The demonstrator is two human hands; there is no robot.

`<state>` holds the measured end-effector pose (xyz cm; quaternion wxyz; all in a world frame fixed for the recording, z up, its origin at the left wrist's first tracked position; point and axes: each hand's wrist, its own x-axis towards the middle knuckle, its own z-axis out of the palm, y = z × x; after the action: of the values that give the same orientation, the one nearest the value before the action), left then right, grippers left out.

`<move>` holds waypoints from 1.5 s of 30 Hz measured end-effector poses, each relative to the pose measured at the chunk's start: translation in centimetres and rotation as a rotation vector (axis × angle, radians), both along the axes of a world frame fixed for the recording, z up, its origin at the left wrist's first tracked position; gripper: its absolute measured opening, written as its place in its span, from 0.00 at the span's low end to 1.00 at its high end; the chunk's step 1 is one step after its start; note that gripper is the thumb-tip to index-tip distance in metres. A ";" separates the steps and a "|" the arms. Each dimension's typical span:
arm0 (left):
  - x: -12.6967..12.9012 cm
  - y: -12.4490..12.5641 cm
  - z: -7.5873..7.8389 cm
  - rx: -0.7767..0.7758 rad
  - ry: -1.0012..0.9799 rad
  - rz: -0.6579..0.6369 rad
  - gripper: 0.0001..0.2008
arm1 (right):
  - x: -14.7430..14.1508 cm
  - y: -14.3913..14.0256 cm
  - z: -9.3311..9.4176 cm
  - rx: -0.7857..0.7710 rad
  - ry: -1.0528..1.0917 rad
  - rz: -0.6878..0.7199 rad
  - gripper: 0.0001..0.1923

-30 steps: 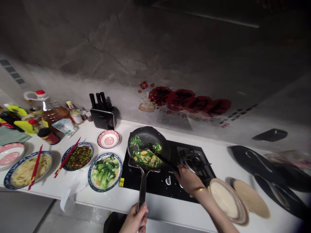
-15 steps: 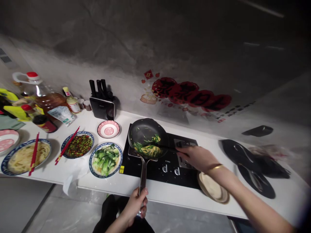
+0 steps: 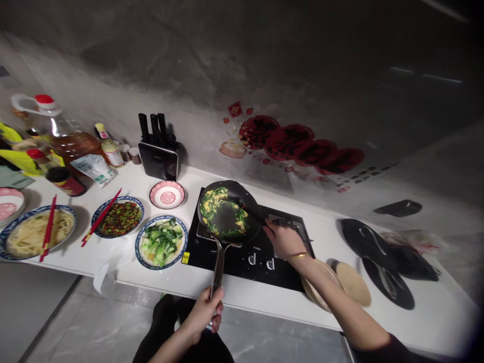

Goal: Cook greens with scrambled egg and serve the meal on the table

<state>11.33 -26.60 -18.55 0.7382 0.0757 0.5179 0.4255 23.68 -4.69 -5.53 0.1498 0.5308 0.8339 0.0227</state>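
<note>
At centre frame, the pan [image 3: 229, 212] sits on the black stove [image 3: 245, 257], its long handle gripped by the left hand [image 3: 206, 315] at lower centre. Right of the pan, the right hand [image 3: 282, 239] is closed around a dark spatula [image 3: 249, 212] reaching into the greens and egg.

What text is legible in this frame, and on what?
Cooktop front: two lit characters by the controls, reading like "d d"; the small word above them is too small to read.
Red wall decal: large characters, blurred, unreadable.
Knife block: small logo, unreadable.
Seasoning packet and sauce bottles: label print too small.
Yellow sticker on the cooktop corner: unreadable.
</note>
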 end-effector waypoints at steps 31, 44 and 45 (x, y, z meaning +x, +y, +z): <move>-0.3 -0.1 1.0 -0.009 0.020 0.016 0.31 | 2.6 2.7 2.4 -0.016 0.024 0.056 0.20; -0.2 -0.2 0.2 0.008 -0.001 0.034 0.28 | 4.7 2.8 9.0 -0.280 -0.103 0.124 0.15; -0.2 -0.2 0.1 0.005 -0.002 0.038 0.28 | 4.4 2.3 8.2 -0.251 -0.085 0.130 0.15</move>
<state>11.17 -26.78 -18.41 0.7302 0.0672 0.5174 0.4410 28.07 -2.38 2.71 0.2485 0.4514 0.8556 -0.0498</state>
